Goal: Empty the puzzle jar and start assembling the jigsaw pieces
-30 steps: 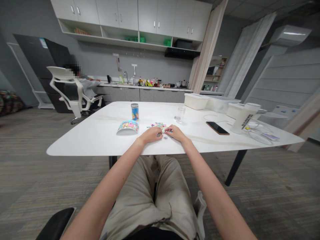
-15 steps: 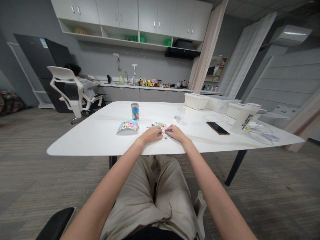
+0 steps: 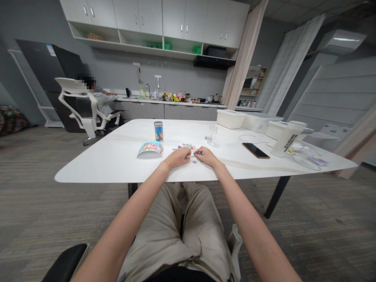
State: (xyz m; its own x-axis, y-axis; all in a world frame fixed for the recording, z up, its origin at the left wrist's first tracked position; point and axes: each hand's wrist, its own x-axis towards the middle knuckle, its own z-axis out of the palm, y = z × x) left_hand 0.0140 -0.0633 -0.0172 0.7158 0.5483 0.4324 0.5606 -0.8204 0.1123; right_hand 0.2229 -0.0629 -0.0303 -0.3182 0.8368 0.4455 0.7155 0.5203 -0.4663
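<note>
My left hand rests on the white table, its fingers closed in a pinch. Facing it across a small gap, my right hand is also pinched, thumb against fingers. Tiny bits show at both sets of fingertips and look like puzzle pieces, though the fingers partly cover them. Just beyond the hands lies a loose heap of colourful puzzle pieces. One separate puzzle piece is on the near side, between the hands. Left of them stands a curved picture card with cartoon figures.
Behind the card is a blue cartoon canister with a grey lid. A clear jar stands beyond my right hand. To the right are a phone, a white bottle, cables and storage boxes. A person sits at the far counter.
Both hands stay in nearly the same place. Only the fingertips have shifted slightly around the small pieces between them.
</note>
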